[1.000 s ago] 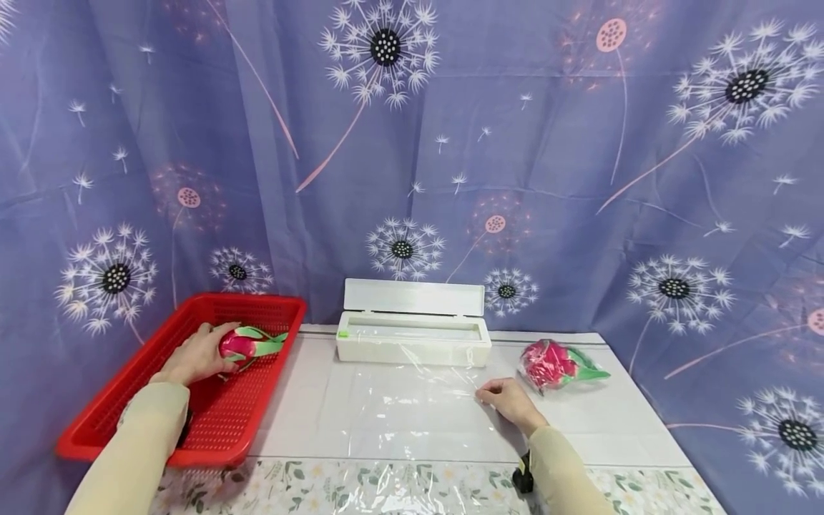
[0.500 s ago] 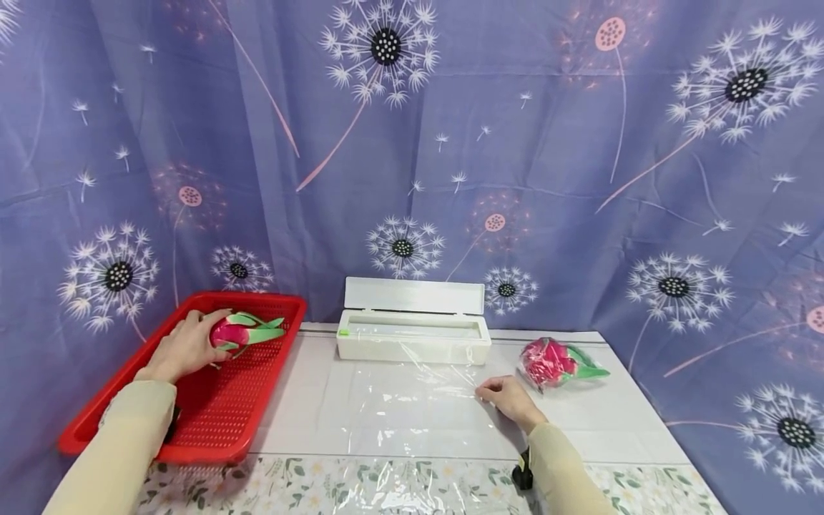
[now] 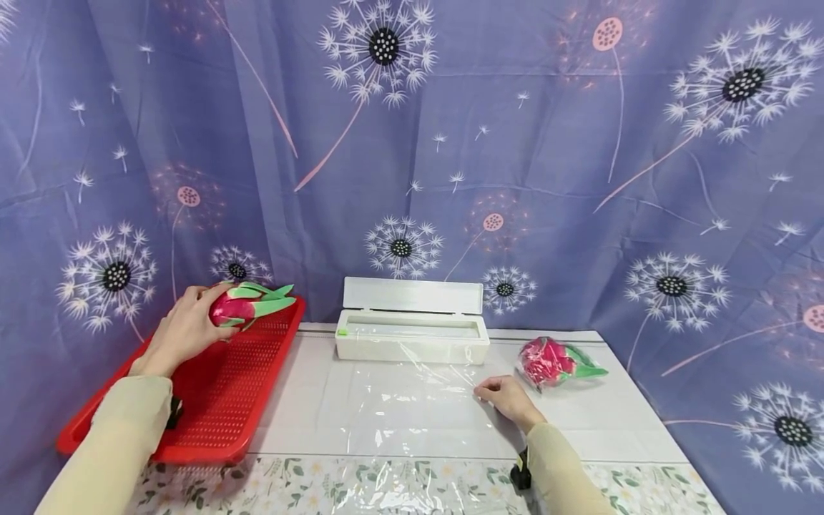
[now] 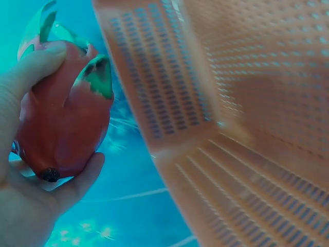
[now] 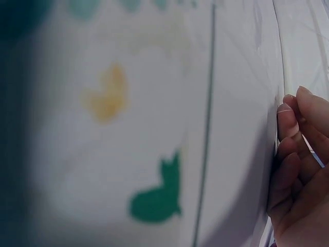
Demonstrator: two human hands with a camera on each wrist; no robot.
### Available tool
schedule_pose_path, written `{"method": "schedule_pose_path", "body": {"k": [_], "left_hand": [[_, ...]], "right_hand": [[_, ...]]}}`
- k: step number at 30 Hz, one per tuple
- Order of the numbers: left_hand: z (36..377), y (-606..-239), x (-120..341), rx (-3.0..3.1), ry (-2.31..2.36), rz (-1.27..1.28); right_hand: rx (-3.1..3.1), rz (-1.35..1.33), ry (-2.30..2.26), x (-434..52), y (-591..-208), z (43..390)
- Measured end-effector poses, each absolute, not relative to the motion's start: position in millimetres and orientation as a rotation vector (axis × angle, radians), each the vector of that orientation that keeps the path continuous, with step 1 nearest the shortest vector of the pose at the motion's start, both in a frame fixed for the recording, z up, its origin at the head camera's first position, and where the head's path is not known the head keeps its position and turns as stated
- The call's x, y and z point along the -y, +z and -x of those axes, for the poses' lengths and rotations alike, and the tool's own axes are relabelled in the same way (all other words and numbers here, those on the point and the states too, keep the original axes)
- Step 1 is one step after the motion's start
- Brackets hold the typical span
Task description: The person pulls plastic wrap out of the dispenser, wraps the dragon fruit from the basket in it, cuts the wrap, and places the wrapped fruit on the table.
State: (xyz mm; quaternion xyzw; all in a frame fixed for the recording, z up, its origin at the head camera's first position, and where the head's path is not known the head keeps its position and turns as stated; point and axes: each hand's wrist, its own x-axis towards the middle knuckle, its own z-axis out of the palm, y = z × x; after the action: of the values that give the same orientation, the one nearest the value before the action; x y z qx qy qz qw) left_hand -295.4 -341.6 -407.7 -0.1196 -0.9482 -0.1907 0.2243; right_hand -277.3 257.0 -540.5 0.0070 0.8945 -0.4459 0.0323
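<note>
My left hand (image 3: 183, 332) grips a pink dragon fruit (image 3: 233, 309) with green leafy tips, raised over the far part of the red basket (image 3: 212, 408). In the left wrist view, the thumb and fingers wrap the dragon fruit (image 4: 64, 118), its dark stem end showing, beside the basket wall. My right hand (image 3: 511, 402) pinches the right edge of a clear sheet of cling film (image 3: 402, 411), low over the table. That sheet runs from a white cling film dispenser (image 3: 412, 350), lid raised, toward the front edge. The right wrist view shows the curled fingertips (image 5: 288, 121) close to the tabletop.
A second dragon fruit (image 3: 547, 361), wrapped in clear film, lies on the table right of the dispenser. The white table (image 3: 618, 422) has a floral strip (image 3: 283, 486) along its front. A blue dandelion curtain (image 3: 553, 143) hangs behind and at both sides.
My left hand has lifted the dragon fruit up from inside the basket and shifted slightly left. The right hand and the film have stayed in place.
</note>
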Motion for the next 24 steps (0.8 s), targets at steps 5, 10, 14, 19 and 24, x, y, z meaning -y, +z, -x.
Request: {"method": "schedule_pose_path", "body": {"k": [5, 10, 14, 19, 24], "left_hand": [[295, -396, 321, 2.59, -0.53, 0.346], [294, -389, 296, 2.586, -0.523, 0.37], [292, -383, 275, 2.561, -0.521, 0.398], [287, -379, 244, 2.521, -0.524, 0.492], [279, -381, 210, 2.471, -0.543, 0.609]], "right_hand": [[-2.745, -0.017, -1.388, -258, -544, 280], [-2.732, -0.024, -1.405, -257, -545, 281], [-2.728, -0.015, -1.408, -257, -544, 281], [-2.724, -0.018, -1.412, -257, -544, 281], [-2.737, -0.028, -1.395, -259, -545, 281]]}}
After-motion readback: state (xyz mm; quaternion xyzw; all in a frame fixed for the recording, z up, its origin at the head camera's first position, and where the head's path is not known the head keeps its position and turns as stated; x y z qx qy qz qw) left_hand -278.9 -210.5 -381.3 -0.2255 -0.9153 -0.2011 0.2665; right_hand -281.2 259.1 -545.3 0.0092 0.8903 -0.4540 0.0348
